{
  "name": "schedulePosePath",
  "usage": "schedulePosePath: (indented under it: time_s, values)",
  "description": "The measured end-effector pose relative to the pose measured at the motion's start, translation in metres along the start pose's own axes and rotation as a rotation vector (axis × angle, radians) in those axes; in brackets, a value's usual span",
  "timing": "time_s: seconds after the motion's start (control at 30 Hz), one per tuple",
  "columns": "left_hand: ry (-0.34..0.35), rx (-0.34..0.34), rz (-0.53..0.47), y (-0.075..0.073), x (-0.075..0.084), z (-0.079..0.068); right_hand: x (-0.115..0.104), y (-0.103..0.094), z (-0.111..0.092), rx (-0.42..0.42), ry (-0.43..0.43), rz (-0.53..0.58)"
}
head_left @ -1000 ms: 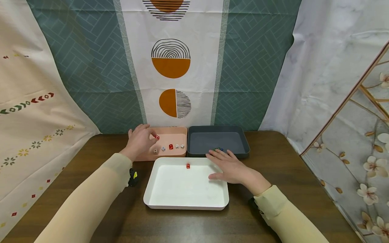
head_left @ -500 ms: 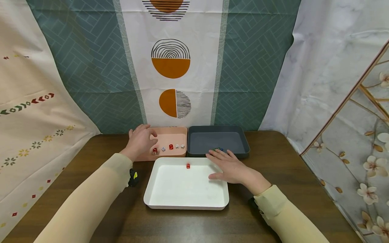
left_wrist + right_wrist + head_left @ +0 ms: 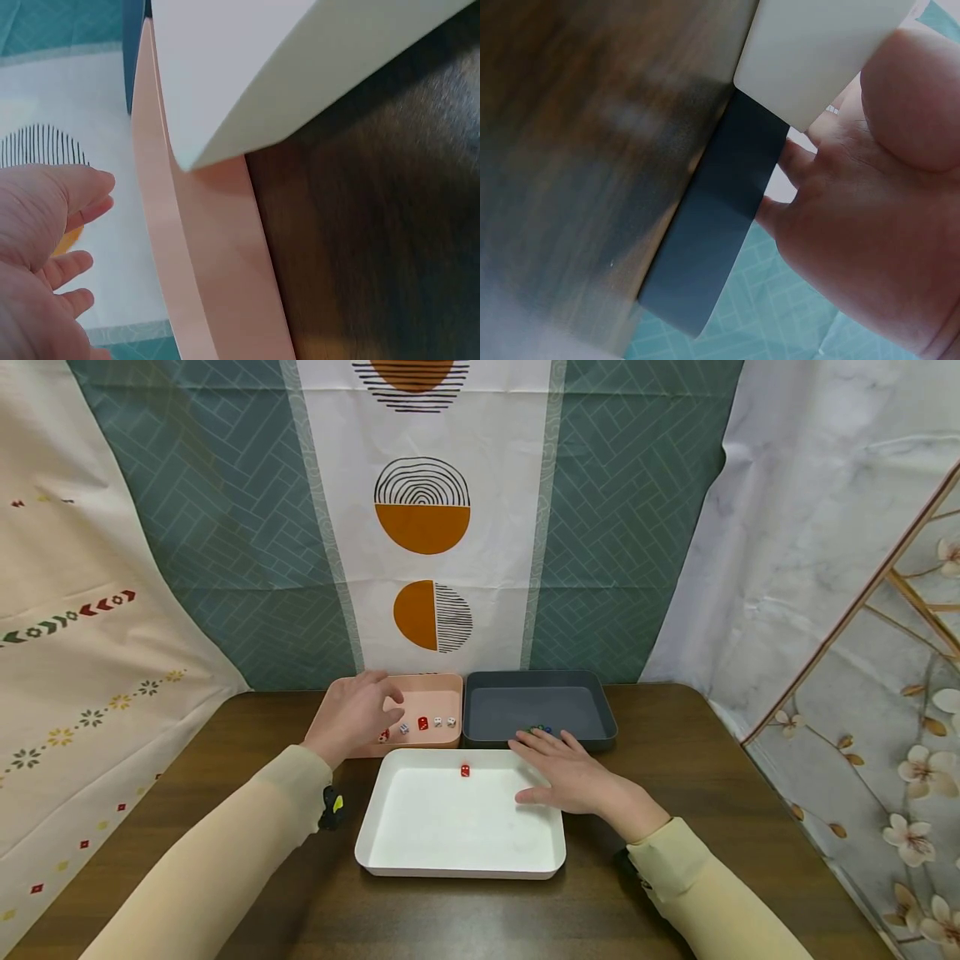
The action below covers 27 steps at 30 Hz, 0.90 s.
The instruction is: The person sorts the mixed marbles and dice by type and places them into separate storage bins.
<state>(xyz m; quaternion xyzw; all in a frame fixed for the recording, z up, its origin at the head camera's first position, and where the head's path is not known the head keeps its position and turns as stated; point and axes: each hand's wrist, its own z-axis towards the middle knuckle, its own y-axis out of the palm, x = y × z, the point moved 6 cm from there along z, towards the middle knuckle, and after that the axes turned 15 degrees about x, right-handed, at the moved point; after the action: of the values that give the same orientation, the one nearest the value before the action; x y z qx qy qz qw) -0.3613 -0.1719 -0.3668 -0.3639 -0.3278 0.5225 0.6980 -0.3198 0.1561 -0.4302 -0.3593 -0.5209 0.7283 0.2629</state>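
Note:
My left hand (image 3: 354,710) is over the left part of the pink tray (image 3: 431,693), with its fingers loosely bent. Nothing shows between thumb and fingers in the left wrist view. Just below its fingertips lie a red die (image 3: 385,737) and a white die (image 3: 404,728). Farther right in that tray are another red die (image 3: 423,723) and two more white dice (image 3: 444,722). A single red die (image 3: 465,771) sits near the back wall of the white tray (image 3: 461,827). Across that tray's back right corner my right hand (image 3: 573,777) spreads its fingers, holding nothing visible.
A dark grey tray (image 3: 536,697) stands right of the pink one; small green and blue pieces (image 3: 538,728) in it are partly hidden by my right fingers. All three trays stand close together on a brown wooden table (image 3: 255,827), with curtains (image 3: 630,527) behind and beside it.
My left hand lets go of a red die, which drops into the pink tray's front left part. Then the hand shifts slightly right. My right hand stays where it was.

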Motion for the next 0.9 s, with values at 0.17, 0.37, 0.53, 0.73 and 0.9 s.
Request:
schedulePosePath:
  time_s: [0.17,0.37,0.53,0.73,0.9]
  values:
    - [-0.04,-0.027,-0.1,0.003,0.01,-0.003,0.0,0.0,0.001,-0.002,0.003,0.004]
    - [-0.071,-0.072,-0.199,0.012,0.024,-0.004,0.001,0.003,0.001,-0.007,0.01,-0.001]
    - [-0.061,-0.072,-0.213,0.012,0.037,-0.006,0.002,0.004,0.001,-0.005,0.012,-0.008]
    - [-0.033,-0.081,-0.226,0.013,0.053,-0.011,0.002,0.005,0.002,-0.007,0.009,-0.005]
    - [0.013,-0.087,-0.237,0.009,0.069,-0.016,0.002,0.004,0.002,-0.009,0.009,-0.006]
